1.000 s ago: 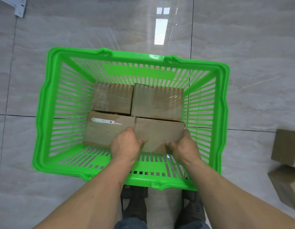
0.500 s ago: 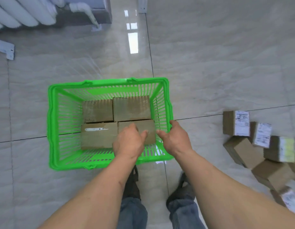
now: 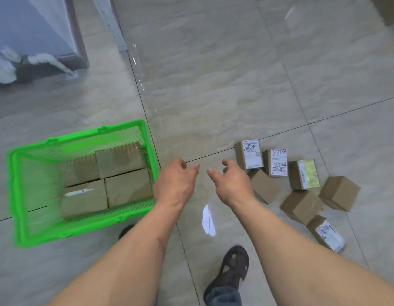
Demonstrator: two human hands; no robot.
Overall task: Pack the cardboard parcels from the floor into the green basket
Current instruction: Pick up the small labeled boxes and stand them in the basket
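Both hands (image 3: pixel 202 182) hover empty between basket (image 3: pixel 19 195) and parcels (image 3: pixel 302 186).

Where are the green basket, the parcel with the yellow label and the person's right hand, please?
green basket (image 3: pixel 85 231): head view, on its near rim.
parcel with the yellow label (image 3: pixel 309 174): head view, on the yellow label.
right hand (image 3: pixel 232 184): head view, on the back of the hand.

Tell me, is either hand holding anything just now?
Nothing is held. The left hand and right hand hover empty, fingers loosely curled, between the green plastic basket and the brown cardboard parcels.
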